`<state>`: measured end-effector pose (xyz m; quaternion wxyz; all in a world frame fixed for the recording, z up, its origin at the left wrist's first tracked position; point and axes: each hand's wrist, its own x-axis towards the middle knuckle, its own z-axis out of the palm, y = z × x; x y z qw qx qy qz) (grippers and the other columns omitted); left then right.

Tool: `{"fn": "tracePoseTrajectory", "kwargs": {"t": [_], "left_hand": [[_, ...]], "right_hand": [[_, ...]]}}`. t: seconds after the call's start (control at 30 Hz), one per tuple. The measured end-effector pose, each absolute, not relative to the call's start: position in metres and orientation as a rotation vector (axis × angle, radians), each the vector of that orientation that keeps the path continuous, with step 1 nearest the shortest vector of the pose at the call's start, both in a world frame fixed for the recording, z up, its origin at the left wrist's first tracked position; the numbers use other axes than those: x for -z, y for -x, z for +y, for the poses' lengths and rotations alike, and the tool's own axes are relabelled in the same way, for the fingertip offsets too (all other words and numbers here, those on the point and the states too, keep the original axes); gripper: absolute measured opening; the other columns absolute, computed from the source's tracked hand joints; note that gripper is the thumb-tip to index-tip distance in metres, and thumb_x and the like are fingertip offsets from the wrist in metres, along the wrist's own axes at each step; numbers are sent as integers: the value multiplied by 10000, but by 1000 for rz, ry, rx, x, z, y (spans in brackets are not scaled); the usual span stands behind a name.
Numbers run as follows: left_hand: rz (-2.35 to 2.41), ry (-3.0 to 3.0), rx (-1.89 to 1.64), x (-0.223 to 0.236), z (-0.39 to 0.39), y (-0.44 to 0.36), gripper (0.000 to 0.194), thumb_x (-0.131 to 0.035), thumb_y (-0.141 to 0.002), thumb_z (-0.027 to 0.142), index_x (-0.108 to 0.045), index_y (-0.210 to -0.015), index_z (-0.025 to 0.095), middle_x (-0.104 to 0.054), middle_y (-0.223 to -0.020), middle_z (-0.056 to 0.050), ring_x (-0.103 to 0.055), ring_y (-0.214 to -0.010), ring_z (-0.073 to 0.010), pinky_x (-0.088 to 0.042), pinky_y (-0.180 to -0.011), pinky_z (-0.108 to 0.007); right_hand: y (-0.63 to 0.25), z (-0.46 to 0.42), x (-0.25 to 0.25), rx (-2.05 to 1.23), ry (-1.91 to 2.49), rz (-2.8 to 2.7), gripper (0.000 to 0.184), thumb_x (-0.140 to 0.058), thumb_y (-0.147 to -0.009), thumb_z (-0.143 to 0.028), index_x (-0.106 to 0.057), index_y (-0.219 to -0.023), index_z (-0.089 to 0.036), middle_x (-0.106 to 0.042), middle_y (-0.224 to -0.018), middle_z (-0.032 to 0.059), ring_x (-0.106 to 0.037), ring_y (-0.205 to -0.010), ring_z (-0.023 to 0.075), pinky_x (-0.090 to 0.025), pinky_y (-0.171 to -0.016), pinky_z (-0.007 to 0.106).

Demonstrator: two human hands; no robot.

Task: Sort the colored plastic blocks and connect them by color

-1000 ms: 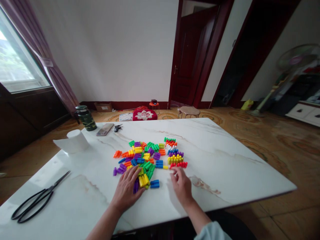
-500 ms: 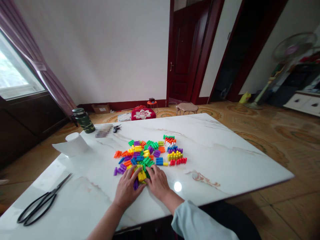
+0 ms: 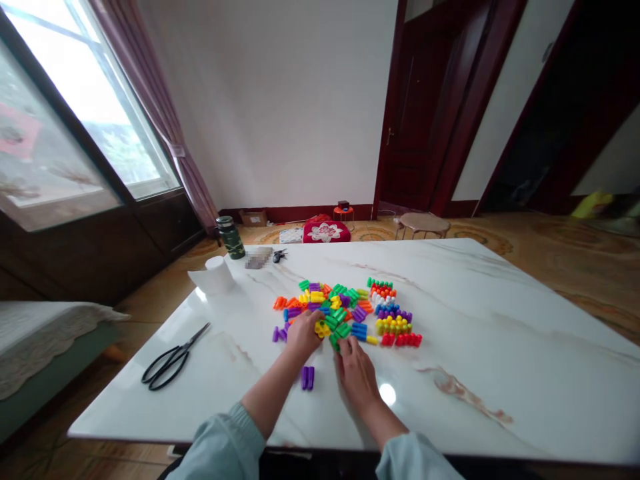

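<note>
A pile of small plastic tubes in green, purple, orange, yellow and blue lies mid-table. My left hand [image 3: 303, 335] reaches into its near side, fingers curled on a cluster of yellow tubes [image 3: 323, 329] whose round ends face me. To its right, my right hand [image 3: 358, 371] has its fingers bent around green tubes [image 3: 336, 342] at the pile's near edge; its fingertips are partly hidden. Two purple tubes [image 3: 307, 378] lie side by side, apart from the pile, between my forearms. Right of the pile stand rows of pegs, among them red pegs [image 3: 401, 340] and yellow pegs [image 3: 394, 325].
Black-handled scissors [image 3: 170, 363] lie at the left of the white marbled table [image 3: 480, 320]. Further back are a white paper roll [image 3: 219, 273], a camouflage flask [image 3: 231, 238], a blurred-out item and small pliers [image 3: 279, 255]. A stool [image 3: 423, 223] stands beyond the far edge.
My view has swung left, so the table sits further right in it. My hands have moved apart slightly. The purple pair now lies in the open nearer me, and the yellow cluster shows its ends.
</note>
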<state>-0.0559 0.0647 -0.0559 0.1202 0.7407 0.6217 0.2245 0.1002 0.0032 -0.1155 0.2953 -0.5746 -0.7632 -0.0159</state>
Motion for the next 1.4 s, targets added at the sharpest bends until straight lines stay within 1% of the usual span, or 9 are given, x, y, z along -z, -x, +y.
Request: {"fn": "tracePoseTrajectory", "kwargs": {"t": [0.2, 0.43, 0.63, 0.77, 0.93, 1.0, 1.07, 1.2, 1.4], "left_hand": [[1786, -1966, -886, 49, 113, 55, 332, -649, -819, 272, -648, -1128, 149, -718, -975, -96, -680, -875, -237, -536, -776, -351], [1439, -2092, -965, 34, 133, 59, 718, -795, -697, 282, -521, -1354, 185, -587, -1323, -112, -567, -1204, -245, -442, -1054, -383], [1372, -2181, -978, 42, 100, 71, 459, -683, -766, 182, -630, -1221, 193, -566, -1340, -122, -528, -1254, -265, -421, -1083, -425], [1520, -2295, -967, 69, 44, 85, 308, -598, -857, 285, -657, -1156, 246, -638, -1220, -96, -597, -1143, -255, -501, -987, -428], [1692, -2474, -730, 105, -7, 93, 756, -711, -735, 506, -484, -1395, 215, -410, -1486, -168, -356, -1380, -390, -343, -1109, -578], [1672, -2524, -657, 111, -8, 92, 821, -702, -719, 584, -470, -1410, 205, -325, -1534, -186, -270, -1417, -421, -309, -1114, -607], [1667, -2529, -662, 112, 2, 90, 721, -649, -786, 559, -489, -1389, 197, -337, -1525, -187, -280, -1416, -404, -312, -1112, -600], [1701, -2469, -741, 95, 37, 84, 420, -494, -921, 345, -540, -1314, 205, -535, -1357, -136, -497, -1258, -286, -416, -1055, -491], [1773, -2508, -367, 59, 79, 63, 470, -692, -721, 335, -638, -1178, 242, -601, -1240, -118, -484, -1193, -343, -446, -953, -476]], "right_hand": [[-101, 4, 122, 24, 1522, -2033, 281, -441, -925, -185, -536, -1190, -177, -584, -1087, 107, -612, -895, 200, -506, -741, 309], [-101, 6, 127, 38, 1485, -2010, 269, -451, -914, -175, -540, -1167, -179, -591, -1077, 99, -618, -897, 208, -518, -744, 324], [-100, 4, 120, 20, 1506, -2007, 277, -455, -897, -168, -560, -1152, -190, -589, -1029, 82, -617, -869, 212, -505, -715, 320], [-99, 3, 116, 7, 1519, -1998, 262, -454, -896, -162, -569, -1127, -209, -590, -1008, 68, -615, -855, 198, -486, -717, 302], [-98, 4, 119, 14, 1537, -2005, 269, -482, -886, -151, -551, -1138, -213, -590, -1037, 80, -613, -916, 208, -483, -764, 304], [-97, 4, 121, 25, 1546, -2009, 282, -489, -882, -151, -543, -1153, -207, -587, -1050, 87, -613, -927, 216, -486, -771, 314], [-97, 5, 122, 33, 1542, -2015, 281, -486, -884, -155, -541, -1155, -205, -587, -1044, 88, -614, -920, 219, -488, -766, 319], [-98, 4, 121, 27, 1528, -2026, 269, -469, -892, -163, -549, -1145, -206, -590, -1024, 82, -613, -886, 217, -487, -738, 318], [-99, 2, 117, 16, 1543, -2025, 305, -460, -879, -141, -545, -1164, -210, -596, -1052, 83, -606, -937, 215, -482, -787, 311]]}}
